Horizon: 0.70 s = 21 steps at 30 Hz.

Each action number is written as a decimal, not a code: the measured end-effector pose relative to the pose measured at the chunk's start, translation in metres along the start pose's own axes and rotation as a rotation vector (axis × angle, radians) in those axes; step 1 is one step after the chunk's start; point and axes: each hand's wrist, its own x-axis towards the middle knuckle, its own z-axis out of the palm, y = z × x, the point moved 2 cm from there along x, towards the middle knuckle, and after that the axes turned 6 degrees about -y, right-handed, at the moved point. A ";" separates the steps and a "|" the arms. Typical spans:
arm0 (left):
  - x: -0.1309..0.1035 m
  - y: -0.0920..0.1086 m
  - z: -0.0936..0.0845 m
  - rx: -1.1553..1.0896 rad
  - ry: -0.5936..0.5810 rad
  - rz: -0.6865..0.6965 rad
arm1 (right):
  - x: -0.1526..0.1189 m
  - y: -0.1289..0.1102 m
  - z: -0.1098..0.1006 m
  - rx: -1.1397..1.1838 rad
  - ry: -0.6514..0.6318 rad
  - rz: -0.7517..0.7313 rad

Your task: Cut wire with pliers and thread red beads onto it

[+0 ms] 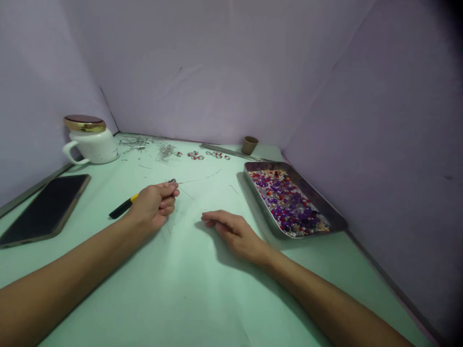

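Note:
My left hand [155, 205] is closed in a pinch over the middle of the table, and a thin wire [190, 181] runs out to the right from its fingertips. Something small and dark shows at the fingertips, too small to name. Behind that hand lies a tool with a black and yellow handle [122, 208], its other end hidden. My right hand [231, 231] hovers low over the table, fingers stretched out to the left, with nothing visible in it. To its right stands a metal tray [262, 209] of mixed beads [289, 200], mostly purple and red.
At the left are a phone [47, 205] and a white mug [96, 147] with a gold-rimmed lid [85, 124]. Along the back lie tangled wire [166, 152], beaded pieces [195, 155], a flat metal strip [227, 150] and a small brown cup [249, 145]. Pale walls enclose the table.

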 end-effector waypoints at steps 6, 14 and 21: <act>0.002 0.001 -0.003 -0.022 0.028 0.025 | 0.006 0.008 -0.004 0.942 0.140 0.201; -0.013 0.003 0.012 0.017 0.003 0.033 | 0.004 0.002 0.010 1.331 0.041 0.317; -0.022 -0.001 0.020 0.129 -0.065 0.083 | 0.001 -0.004 0.023 1.283 -0.008 0.369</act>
